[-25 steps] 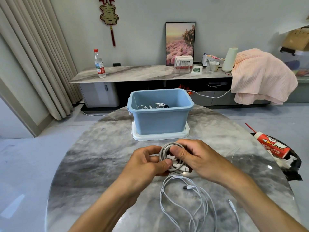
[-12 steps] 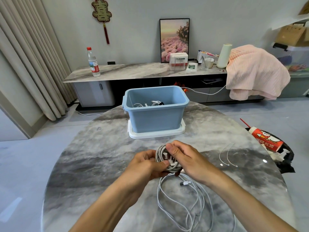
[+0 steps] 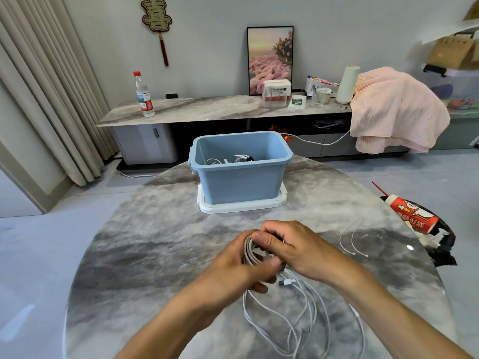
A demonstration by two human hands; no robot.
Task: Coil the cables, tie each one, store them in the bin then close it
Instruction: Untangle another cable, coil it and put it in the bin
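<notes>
A red wall ornament (image 3: 156,14) bears the gold character "喜". The white box (image 3: 275,93) at the sideboard's back edge reads "Panasonic". Writing on the red cup (image 3: 412,215) is illegible.

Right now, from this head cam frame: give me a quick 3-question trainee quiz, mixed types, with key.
1. True or false: the blue bin is closed by its lid.
2. Multiple choice: what do both hands grip? A) a water bottle B) the coiled cable C) a pink blanket
3. Fill in: the two loose cable ties lie on the table to the ___ of the right hand.

Key
1. False: the bin is open, standing on the white lid, with cables inside.
2. B: the left hand and right hand both hold it.
3. Right.
</notes>
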